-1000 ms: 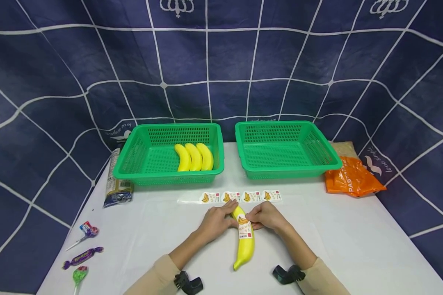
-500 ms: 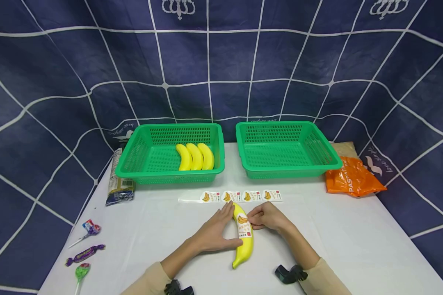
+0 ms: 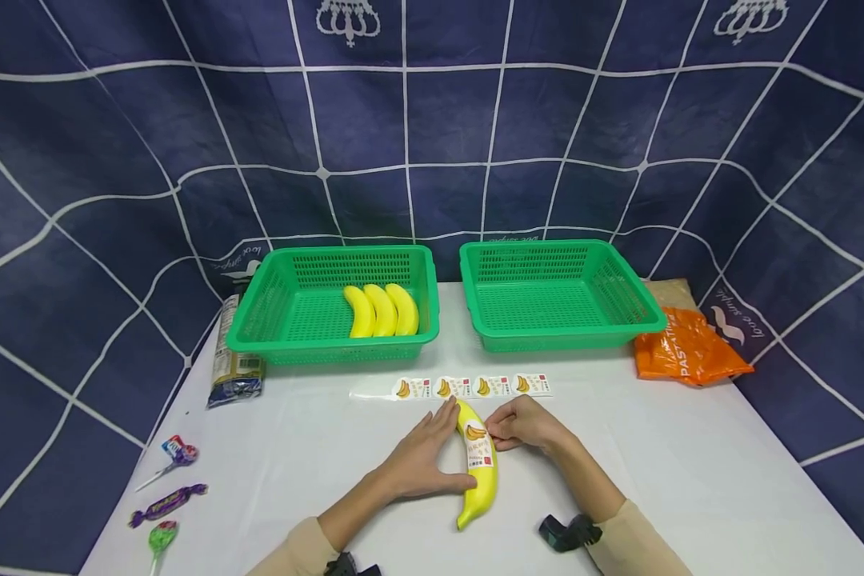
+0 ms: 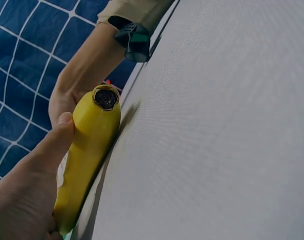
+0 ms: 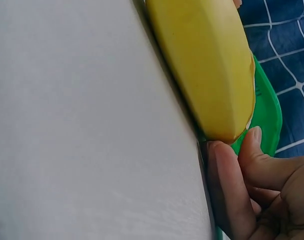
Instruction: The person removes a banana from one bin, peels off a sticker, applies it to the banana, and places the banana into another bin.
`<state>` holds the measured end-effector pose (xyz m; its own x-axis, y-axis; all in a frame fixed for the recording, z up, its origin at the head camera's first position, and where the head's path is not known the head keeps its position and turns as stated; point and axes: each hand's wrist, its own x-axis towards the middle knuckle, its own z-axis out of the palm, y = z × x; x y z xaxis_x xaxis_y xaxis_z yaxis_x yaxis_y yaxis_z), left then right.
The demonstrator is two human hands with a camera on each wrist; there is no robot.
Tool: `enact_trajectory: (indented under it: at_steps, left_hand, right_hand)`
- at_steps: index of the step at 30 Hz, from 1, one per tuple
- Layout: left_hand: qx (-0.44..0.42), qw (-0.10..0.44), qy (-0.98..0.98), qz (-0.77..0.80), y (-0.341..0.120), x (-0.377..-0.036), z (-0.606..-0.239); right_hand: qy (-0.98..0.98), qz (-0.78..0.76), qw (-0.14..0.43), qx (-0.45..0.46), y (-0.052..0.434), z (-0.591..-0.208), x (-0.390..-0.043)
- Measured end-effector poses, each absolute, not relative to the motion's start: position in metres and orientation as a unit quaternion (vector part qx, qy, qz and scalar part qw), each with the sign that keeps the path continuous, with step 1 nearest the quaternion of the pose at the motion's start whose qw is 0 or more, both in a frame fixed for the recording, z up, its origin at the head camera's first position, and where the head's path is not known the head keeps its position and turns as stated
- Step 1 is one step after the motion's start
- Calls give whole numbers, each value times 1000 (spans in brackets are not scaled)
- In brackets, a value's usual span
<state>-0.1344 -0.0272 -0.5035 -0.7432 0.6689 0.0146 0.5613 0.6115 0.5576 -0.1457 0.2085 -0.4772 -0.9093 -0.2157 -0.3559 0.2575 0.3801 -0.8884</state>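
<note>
A yellow banana (image 3: pixel 481 490) lies on the white table, stem end toward me. A white label sticker (image 3: pixel 479 448) with a banana picture lies along its upper side. My left hand (image 3: pixel 421 456) spreads along the banana's left side, fingers straight. Its fingertips touch the far end and its thumb (image 4: pixel 56 142) rests near the stem end. On the other side, my right hand (image 3: pixel 526 424) has thumb and curled index finger pinching the banana's side near its far end, right by the sticker's edge. In the right wrist view, the thumb (image 5: pixel 253 150) is close to the sticker's edge.
A strip of banana stickers (image 3: pixel 471 388) lies beyond the banana. Behind stand a green basket (image 3: pixel 331 350) with three bananas (image 3: pixel 382 310) and another green basket (image 3: pixel 569 342). Packaged food bags (image 3: pixel 691 348) (image 3: pixel 236 364) flank them. Lollipops (image 3: pixel 180 454) and a wrapped candy (image 3: pixel 167 505) lie left.
My left hand has opened out from beside the sticker, its thumb moving toward the banana's stem end. The right hand's fingertips have shifted slightly right, off the sticker's edge.
</note>
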Motion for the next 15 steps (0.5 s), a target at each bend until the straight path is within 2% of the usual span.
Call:
enact_trajectory:
  at_steps: [15]
  left_hand:
    - [342,100,896,264,-25,-135,-503]
  right_hand:
    - [813,-545,200,41,207,-476,-146]
